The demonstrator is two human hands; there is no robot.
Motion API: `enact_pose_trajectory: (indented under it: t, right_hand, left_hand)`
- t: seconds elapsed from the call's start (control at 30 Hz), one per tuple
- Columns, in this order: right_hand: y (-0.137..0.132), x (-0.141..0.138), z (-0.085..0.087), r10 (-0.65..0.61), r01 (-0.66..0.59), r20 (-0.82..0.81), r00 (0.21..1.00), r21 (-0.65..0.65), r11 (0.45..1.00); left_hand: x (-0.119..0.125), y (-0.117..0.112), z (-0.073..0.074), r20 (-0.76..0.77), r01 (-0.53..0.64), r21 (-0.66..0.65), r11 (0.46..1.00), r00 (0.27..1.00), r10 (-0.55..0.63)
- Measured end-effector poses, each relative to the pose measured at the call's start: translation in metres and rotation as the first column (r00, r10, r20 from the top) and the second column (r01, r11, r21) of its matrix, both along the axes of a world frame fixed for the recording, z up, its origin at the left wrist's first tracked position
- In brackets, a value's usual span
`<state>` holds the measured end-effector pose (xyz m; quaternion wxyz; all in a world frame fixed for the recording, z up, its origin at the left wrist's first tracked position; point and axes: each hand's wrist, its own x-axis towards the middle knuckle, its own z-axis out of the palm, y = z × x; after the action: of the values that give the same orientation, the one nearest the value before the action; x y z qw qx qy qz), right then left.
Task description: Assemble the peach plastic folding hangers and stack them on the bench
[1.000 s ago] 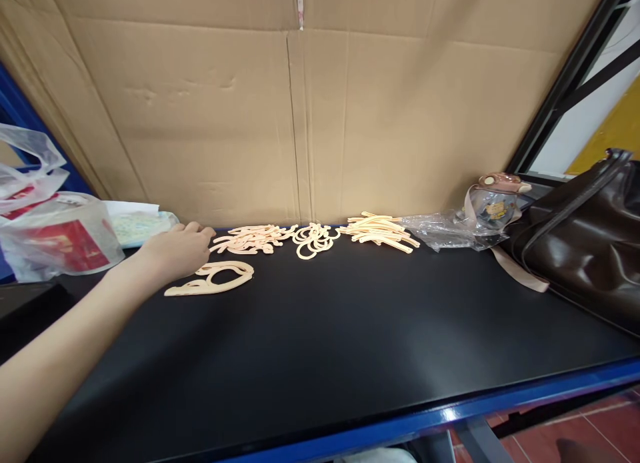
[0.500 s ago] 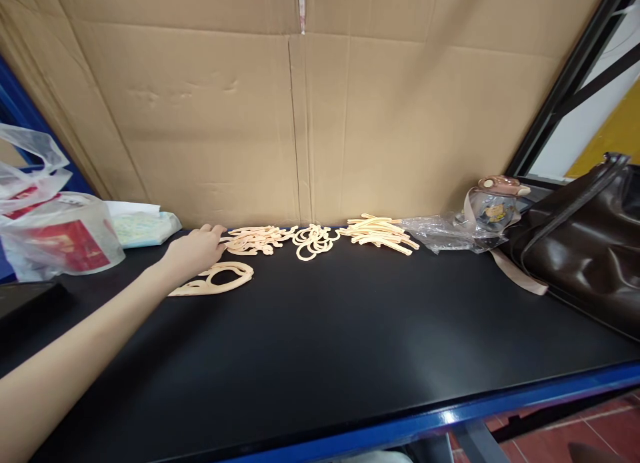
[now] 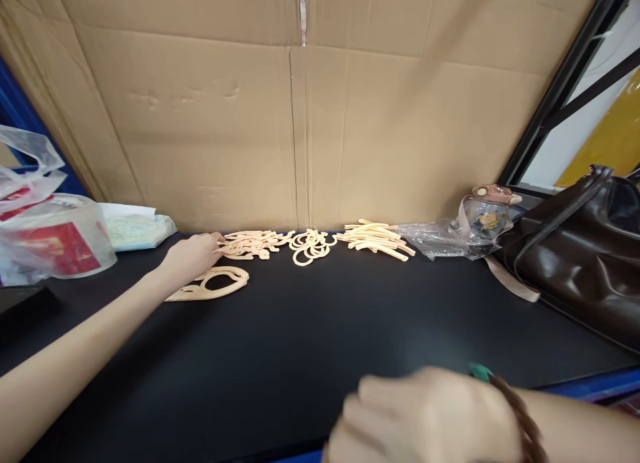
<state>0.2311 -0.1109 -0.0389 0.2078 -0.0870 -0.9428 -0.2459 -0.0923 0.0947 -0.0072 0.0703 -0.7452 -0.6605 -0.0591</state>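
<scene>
My left hand (image 3: 195, 257) reaches to the left end of a pile of thin, curved peach plastic pieces (image 3: 253, 244). Its fingers are closed on the end of one piece, and the palm side is hidden. A flat peach plastic frame with oval openings (image 3: 235, 291) lies just below that hand, partly covered by it. To the right come a heap of peach plastic hooks (image 3: 306, 255) and a stack of straight peach strips (image 3: 375, 238). My right hand (image 3: 420, 416), smeared by motion, hovers over the front edge with a braided band at its wrist.
Crumpled clear plastic wrap (image 3: 433, 239), a clear bottle with a brown lid (image 3: 490, 213) and a dark brown bag (image 3: 585, 263) stand at the right. A plastic bag (image 3: 60, 243) and a soft white packet (image 3: 135, 229) sit at the left. Cardboard (image 3: 200, 149) walls the back.
My right hand has come into view at the lower right. My left hand stays at the pile's left end, its fingers lower and more drawn together. The view has shifted slightly.
</scene>
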Motion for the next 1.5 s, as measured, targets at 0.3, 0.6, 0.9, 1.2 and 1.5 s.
enact_pose_trajectory:
  t: [0.3, 0.6, 0.9, 1.2, 1.5]
  right_hand:
    - [0.106, 0.006, 0.014, -0.325, 0.323, -0.043, 0.945, -0.043, 0.945]
    - [0.101, 0.014, 0.011, -0.406, 0.4, 0.023, 0.913, -0.238, 0.885]
    - [0.099, 0.014, 0.012, -0.416, 0.402, 0.038, 0.909, -0.346, 0.848]
    - [0.098, 0.015, 0.013, -0.416, 0.395, 0.029, 0.909, -0.377, 0.838]
    - [0.101, 0.017, 0.01, -0.421, 0.395, 0.045, 0.906, -0.449, 0.801]
  left_hand:
    - [0.002, -0.006, 0.011, -0.079, -0.06, 0.027, 0.998, 0.995, 0.062]
    - [-0.011, 0.002, 0.007, -0.019, -0.04, 0.025, 0.999, 0.999, 0.04]
    - [-0.007, -0.003, 0.009, -0.048, 0.004, 0.005, 1.0, 0.999, -0.003]
    - [-0.006, -0.01, 0.032, -0.02, 0.08, -0.029, 0.996, 0.997, -0.08]
    - [0.032, 0.01, 0.023, 0.111, 0.145, 0.003, 0.989, 0.983, -0.145]
